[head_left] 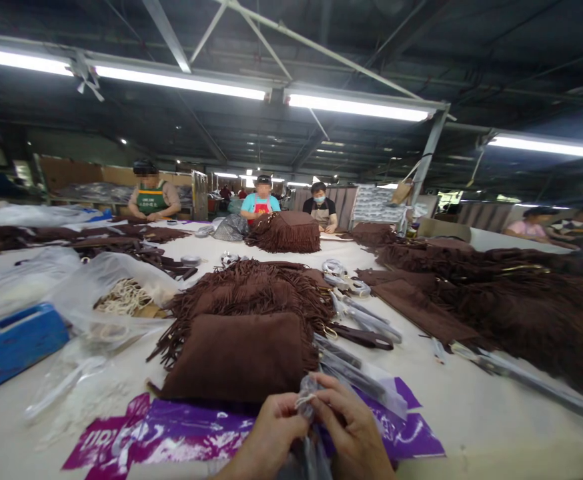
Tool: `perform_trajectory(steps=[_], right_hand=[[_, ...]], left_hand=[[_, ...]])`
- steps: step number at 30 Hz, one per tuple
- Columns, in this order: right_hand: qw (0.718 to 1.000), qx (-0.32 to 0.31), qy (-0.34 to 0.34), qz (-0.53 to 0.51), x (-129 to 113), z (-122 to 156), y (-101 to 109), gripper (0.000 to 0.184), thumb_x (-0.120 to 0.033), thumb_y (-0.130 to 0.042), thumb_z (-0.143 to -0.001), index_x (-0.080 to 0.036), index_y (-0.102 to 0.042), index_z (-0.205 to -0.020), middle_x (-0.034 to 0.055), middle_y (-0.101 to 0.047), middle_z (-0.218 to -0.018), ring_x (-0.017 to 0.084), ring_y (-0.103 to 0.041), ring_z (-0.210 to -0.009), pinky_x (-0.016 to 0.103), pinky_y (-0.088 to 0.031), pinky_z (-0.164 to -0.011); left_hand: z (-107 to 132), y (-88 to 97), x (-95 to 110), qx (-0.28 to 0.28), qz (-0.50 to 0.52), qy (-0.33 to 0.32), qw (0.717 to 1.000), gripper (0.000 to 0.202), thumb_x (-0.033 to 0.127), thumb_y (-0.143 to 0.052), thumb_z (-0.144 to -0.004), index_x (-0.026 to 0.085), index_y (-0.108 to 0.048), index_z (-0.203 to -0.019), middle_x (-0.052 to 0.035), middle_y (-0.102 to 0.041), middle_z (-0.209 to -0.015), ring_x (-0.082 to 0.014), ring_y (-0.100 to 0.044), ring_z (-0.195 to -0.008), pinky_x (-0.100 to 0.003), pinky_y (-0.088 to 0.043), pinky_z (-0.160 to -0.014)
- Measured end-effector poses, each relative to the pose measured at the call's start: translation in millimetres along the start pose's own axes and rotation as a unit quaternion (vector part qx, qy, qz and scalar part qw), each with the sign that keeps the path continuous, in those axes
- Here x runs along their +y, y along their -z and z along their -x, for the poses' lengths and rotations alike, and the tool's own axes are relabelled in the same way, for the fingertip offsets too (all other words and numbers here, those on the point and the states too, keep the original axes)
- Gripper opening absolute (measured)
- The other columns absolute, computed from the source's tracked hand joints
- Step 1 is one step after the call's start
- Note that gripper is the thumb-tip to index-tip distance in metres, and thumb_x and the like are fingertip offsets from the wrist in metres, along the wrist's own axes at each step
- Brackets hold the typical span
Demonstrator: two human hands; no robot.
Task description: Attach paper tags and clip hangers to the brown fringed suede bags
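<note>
My left hand (266, 433) and my right hand (354, 430) meet at the bottom centre, both pinched on a small clear plastic packet (305, 393) with a pale cord or tie at its top. The packet hangs down between my wrists. Just beyond my hands lies a brown suede fringed bag (239, 357) at the front of a pile of the same bags (251, 287). Under my hands a purple printed plastic sheet (171, 433) is spread on the white table (471, 407).
Clear-wrapped straps (356, 370) lie right of the bag. More brown fringed pieces (496, 300) cover the right side. A blue box (14, 343) and a plastic bag of pale cords (121, 297) sit left. Several people work at the far side of the table.
</note>
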State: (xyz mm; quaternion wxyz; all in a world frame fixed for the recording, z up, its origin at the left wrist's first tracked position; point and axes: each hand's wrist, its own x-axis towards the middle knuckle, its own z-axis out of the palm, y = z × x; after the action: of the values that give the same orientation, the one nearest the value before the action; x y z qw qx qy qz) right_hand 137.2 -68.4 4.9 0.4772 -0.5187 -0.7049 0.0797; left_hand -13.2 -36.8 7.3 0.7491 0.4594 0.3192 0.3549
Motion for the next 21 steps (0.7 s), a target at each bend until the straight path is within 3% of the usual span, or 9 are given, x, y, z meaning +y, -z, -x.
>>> perform_trajectory(steps=[3,7,9,11,15,18,21], right_hand=[[0.997,0.013,0.078,-0.016,-0.3,0.7,-7.2,0.025,-0.025,-0.050,-0.095,-0.023,-0.073,-0.087,0.0071,-0.074,-0.093,0.018,-0.073,-0.085,0.022,-0.059,-0.076],[0.970,-0.002,0.240,0.043,10.0,13.1,-19.3,0.026,-0.013,-0.049,-0.094,-0.020,-0.068,-0.110,0.0107,-0.075,-0.105,0.019,-0.072,-0.095,0.019,-0.057,-0.083],[0.960,-0.033,0.272,0.054,12.2,17.7,-22.0,0.029,-0.011,-0.051,-0.093,-0.019,-0.064,-0.117,0.0120,-0.073,-0.112,0.020,-0.070,-0.102,0.021,-0.057,-0.087],[0.965,-0.064,0.253,0.027,8.7,18.7,-20.4,0.027,-0.011,-0.051,-0.093,-0.021,-0.064,-0.115,0.0106,-0.073,-0.111,0.019,-0.070,-0.102,0.021,-0.056,-0.086],[0.990,-0.063,0.117,-0.054,-7.3,14.8,-7.0,0.023,-0.023,-0.045,-0.097,-0.023,-0.066,-0.087,0.0050,-0.069,-0.089,0.015,-0.069,-0.082,0.019,-0.056,-0.072],[0.999,-0.018,0.034,0.018,-13.7,13.7,1.5,0.033,-0.032,-0.043,-0.099,-0.023,-0.063,-0.075,0.0016,-0.061,-0.072,0.014,-0.063,-0.066,0.020,-0.050,-0.063],[0.990,-0.003,0.008,0.141,-12.7,14.1,3.1,0.036,-0.036,-0.042,-0.098,-0.022,-0.061,-0.071,-0.0003,-0.059,-0.064,0.013,-0.059,-0.058,0.022,-0.044,-0.058]], left_hand=[[-0.2,4.0,-3.1,0.002,0.007,-0.001,1.000,0.023,0.028,-0.075,-0.051,0.011,-0.062,-0.058,0.0020,-0.050,-0.052,-0.0083,-0.038,-0.050,-0.022,-0.025,-0.052],[1.9,3.6,-2.3,0.036,0.129,0.050,0.990,0.049,0.057,-0.079,-0.050,0.013,-0.058,-0.059,0.0017,-0.051,-0.056,-0.0103,-0.043,-0.053,-0.023,-0.030,-0.053],[3.3,2.9,-1.9,0.060,0.139,0.055,0.987,0.056,0.063,-0.080,-0.048,0.014,-0.056,-0.059,0.0012,-0.052,-0.057,-0.0107,-0.045,-0.055,-0.023,-0.031,-0.054],[4.9,3.5,-1.6,0.084,0.112,0.041,0.989,0.056,0.060,-0.084,-0.043,0.015,-0.054,-0.057,0.0035,-0.048,-0.053,-0.0091,-0.041,-0.052,-0.023,-0.029,-0.053],[10.9,9.2,2.4,0.091,-0.001,0.016,0.996,0.050,0.059,-0.079,-0.051,0.014,-0.056,-0.059,0.0044,-0.048,-0.050,-0.0086,-0.039,-0.049,-0.023,-0.028,-0.051],[16.6,14.7,6.3,0.092,-0.109,0.002,0.990,0.049,0.062,-0.067,-0.064,0.013,-0.062,-0.063,0.0016,-0.052,-0.049,-0.0102,-0.042,-0.046,-0.023,-0.028,-0.050],[19.3,18.0,5.9,0.104,-0.149,-0.004,0.983,0.051,0.064,-0.061,-0.067,0.013,-0.063,-0.067,0.0002,-0.055,-0.049,-0.0109,-0.042,-0.046,-0.023,-0.029,-0.049]])
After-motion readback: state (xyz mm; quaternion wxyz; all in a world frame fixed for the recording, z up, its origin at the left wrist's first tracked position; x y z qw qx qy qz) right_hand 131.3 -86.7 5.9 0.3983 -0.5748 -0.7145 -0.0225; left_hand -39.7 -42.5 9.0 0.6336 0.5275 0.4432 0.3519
